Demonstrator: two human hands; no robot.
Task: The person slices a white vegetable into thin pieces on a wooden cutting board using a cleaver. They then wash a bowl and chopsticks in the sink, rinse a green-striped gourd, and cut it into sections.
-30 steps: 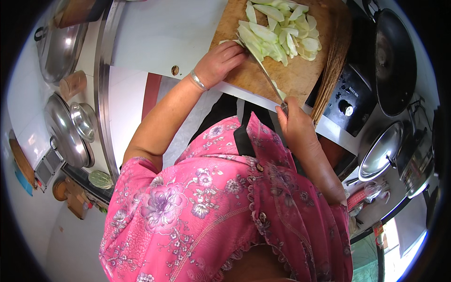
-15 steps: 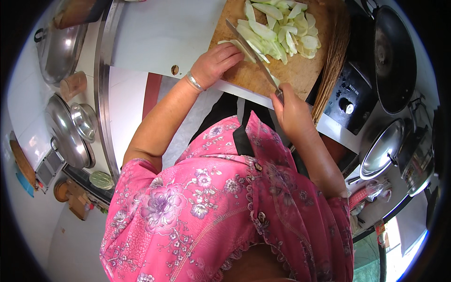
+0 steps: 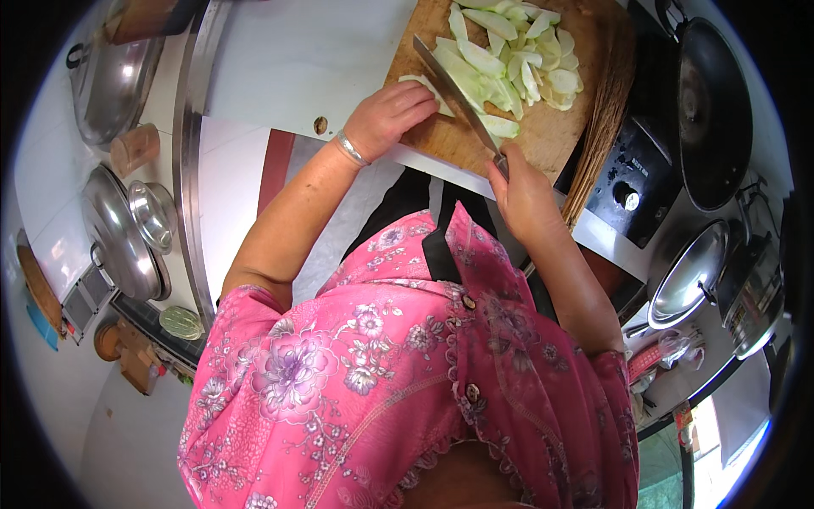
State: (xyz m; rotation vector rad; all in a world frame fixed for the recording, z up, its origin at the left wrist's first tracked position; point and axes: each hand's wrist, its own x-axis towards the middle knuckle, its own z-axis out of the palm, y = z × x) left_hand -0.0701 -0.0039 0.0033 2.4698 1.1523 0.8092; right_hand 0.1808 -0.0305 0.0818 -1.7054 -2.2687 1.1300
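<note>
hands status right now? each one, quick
Left hand: fingers curled, pressing a pale vegetable piece onto the cutting board.
Right hand: closed on the knife.

A dark wok (image 3: 714,102) sits on a black stove (image 3: 632,182). Below the stove lies a shiny steel lid (image 3: 685,271). Far left of it, steel pot lids (image 3: 127,229) rest beside the counter (image 3: 297,59).
</note>
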